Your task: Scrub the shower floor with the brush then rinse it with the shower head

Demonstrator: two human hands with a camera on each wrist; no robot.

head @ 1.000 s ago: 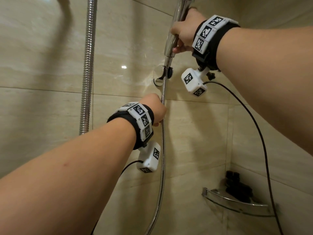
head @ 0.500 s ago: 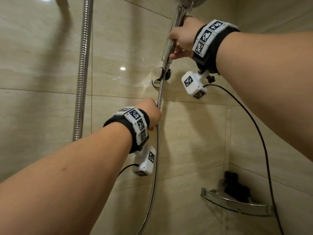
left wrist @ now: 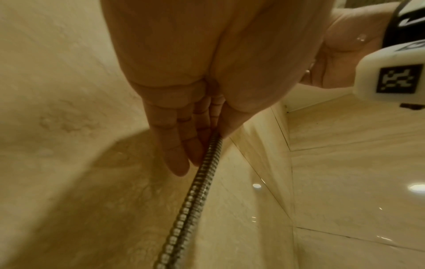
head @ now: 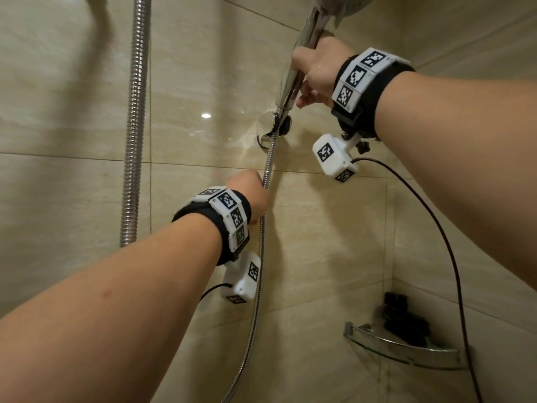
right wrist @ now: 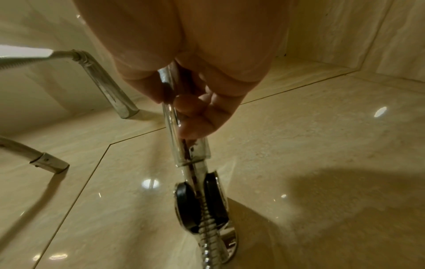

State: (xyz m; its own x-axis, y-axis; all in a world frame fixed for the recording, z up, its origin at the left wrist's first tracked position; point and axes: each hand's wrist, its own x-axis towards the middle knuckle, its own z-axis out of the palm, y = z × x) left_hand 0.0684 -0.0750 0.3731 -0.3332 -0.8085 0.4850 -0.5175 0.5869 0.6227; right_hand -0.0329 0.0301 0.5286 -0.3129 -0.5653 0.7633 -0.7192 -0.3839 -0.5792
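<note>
Since the shower head hangs at 1 o'clock just above the wall bracket, the right hand clenches its handle to steer it, w/ left hand pinching the hose at 6 o'clock, prob. for slack.

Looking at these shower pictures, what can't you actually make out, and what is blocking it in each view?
- Chrome shower head: head view, its spray face is cut off by the top edge.
- Dark objects on the glass corner shelf: head view, too dim and small to identify.
- Left hand on the ribbed metal hose: left wrist view, the palm hides the grip.
- Shower floor and brush: in no view.
- Right hand: right wrist view, the handle's upper part is covered.
</note>
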